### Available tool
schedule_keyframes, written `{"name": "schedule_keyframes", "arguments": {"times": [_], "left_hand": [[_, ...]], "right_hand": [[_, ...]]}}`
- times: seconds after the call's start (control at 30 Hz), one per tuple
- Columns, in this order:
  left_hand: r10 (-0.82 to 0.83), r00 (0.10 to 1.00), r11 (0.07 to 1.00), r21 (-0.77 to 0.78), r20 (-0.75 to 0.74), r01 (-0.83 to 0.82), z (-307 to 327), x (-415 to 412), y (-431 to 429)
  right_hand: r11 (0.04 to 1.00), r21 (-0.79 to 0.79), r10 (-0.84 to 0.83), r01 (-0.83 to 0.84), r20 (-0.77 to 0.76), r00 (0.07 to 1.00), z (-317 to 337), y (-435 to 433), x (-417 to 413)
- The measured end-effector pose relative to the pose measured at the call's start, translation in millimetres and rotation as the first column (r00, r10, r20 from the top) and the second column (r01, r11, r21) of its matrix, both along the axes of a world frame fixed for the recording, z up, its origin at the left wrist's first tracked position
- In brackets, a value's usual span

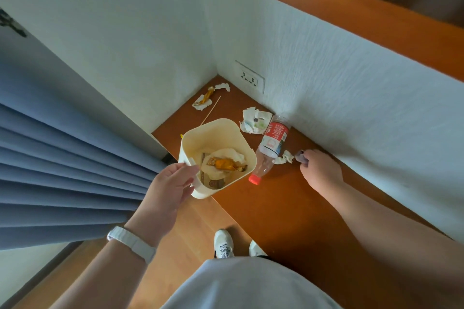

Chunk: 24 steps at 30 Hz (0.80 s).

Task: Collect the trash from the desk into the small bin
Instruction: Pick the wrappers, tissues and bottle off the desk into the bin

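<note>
My left hand point(168, 187) grips the near rim of a small cream bin point(213, 133), held at the desk's front edge. Inside lie tissues and an orange wrapper point(224, 163). My right hand point(320, 170) rests on the wooden desk point(288, 208), fingers curled on a small grey-purple scrap point(300, 156). A crumpled white paper bit point(285, 158) lies just left of those fingertips. A clear plastic bottle point(272, 143) with a red label and red cap lies beside the bin. Farther back lie a printed tissue point(254, 120), a thin wooden stick point(211, 110) and an orange wrapper on tissue point(204, 100).
White walls close the desk at the back and right, with a power socket point(249, 80) near the corner. A blue curtain point(62, 170) hangs to the left. My shoes point(223, 243) stand on the wooden floor below the desk edge.
</note>
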State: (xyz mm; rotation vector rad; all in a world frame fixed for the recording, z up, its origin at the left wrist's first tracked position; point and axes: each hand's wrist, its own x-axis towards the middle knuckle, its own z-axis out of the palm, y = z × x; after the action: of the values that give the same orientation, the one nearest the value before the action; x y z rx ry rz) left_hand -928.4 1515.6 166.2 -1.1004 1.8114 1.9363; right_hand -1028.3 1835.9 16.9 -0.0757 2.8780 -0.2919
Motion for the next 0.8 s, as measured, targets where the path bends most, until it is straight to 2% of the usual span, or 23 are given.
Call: {"name": "schedule_keyframes", "arguments": {"times": [0.1, 0.23, 0.37, 0.47, 0.57, 0.7, 0.8], "left_hand": [[-0.033, 0.999, 0.999, 0.024, -0.013, 0.033, 0.7, -2.2, 1.8], [-0.091, 0.996, 0.994, 0.056, -0.008, 0.092, -2.7, -7.8, -0.7], [-0.160, 0.987, 0.985, 0.062, -0.033, 0.161, -6.8, -17.5, -5.9], [-0.196, 0.979, 0.977, 0.074, -0.056, 0.199, -5.3, -22.5, -12.1], [-0.191, 0.980, 0.975, 0.100, -0.063, 0.197, -3.3, -21.3, -20.8], [-0.195, 0.980, 0.974, 0.109, -0.045, 0.198, -2.7, -14.6, -37.2], [-0.212, 0.977, 0.971, 0.105, -0.026, 0.214, -5.7, -7.4, -50.2]], "right_hand": [[0.998, -0.045, -0.048, 0.044, -0.101, 0.994, 20.8, -0.5, 8.5], [0.972, -0.226, -0.120, 0.067, -0.232, 0.965, 65.8, -12.7, 13.9], [0.914, -0.385, -0.072, -0.126, -0.460, 0.885, 110.5, -38.9, 15.8], [0.857, -0.392, 0.059, -0.335, -0.571, 0.819, 138.8, -75.1, 21.9], [0.805, -0.323, 0.267, -0.498, -0.553, 0.790, 151.0, -116.5, 26.2], [0.745, -0.209, 0.526, -0.633, -0.399, 0.751, 149.7, -163.5, 21.2], [0.749, -0.136, 0.585, -0.648, -0.323, 0.744, 146.7, -187.5, 11.8]]}}
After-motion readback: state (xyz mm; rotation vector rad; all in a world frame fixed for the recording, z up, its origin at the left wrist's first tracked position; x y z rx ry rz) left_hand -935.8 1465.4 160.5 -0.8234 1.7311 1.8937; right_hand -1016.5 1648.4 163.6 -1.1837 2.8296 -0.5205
